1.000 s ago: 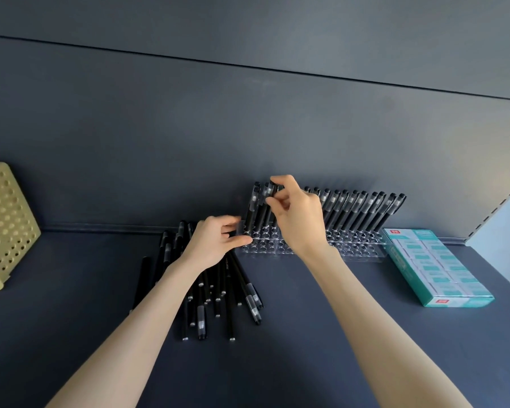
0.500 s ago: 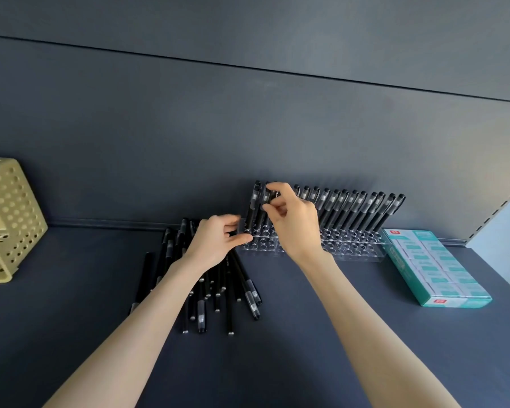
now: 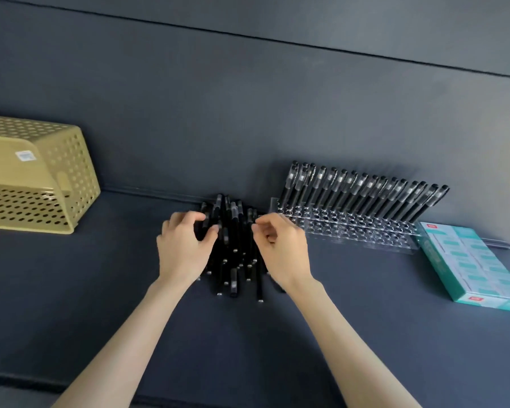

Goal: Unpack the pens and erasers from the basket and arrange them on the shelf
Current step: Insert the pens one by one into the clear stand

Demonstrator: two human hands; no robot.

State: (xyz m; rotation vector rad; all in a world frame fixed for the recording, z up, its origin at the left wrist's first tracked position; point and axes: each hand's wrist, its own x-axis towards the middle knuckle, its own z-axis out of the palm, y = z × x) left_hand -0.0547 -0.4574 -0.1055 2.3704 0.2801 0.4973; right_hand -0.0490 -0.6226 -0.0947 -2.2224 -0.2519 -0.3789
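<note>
A heap of loose black pens (image 3: 236, 262) lies on the dark shelf (image 3: 100, 290) near the back wall. My left hand (image 3: 183, 250) rests on the heap's left side, its fingers and thumb closed round one black pen. My right hand (image 3: 283, 251) hovers over the heap's right side with curled fingers slightly apart and nothing visibly in them. Just to the right, a clear plastic pen rack (image 3: 354, 232) carries a back row of several black pens (image 3: 362, 195) that lean against the wall. Its front holes are bare.
A yellow perforated basket (image 3: 44, 178) lies on its side at the far left of the shelf. A teal box of erasers (image 3: 471, 260) lies flat to the right of the rack. The shelf's front edge runs along the bottom left.
My right hand has left the pens at the rack's left end and come down to the loose heap. The left hand has shifted slightly on the heap. The view has swung left and down.
</note>
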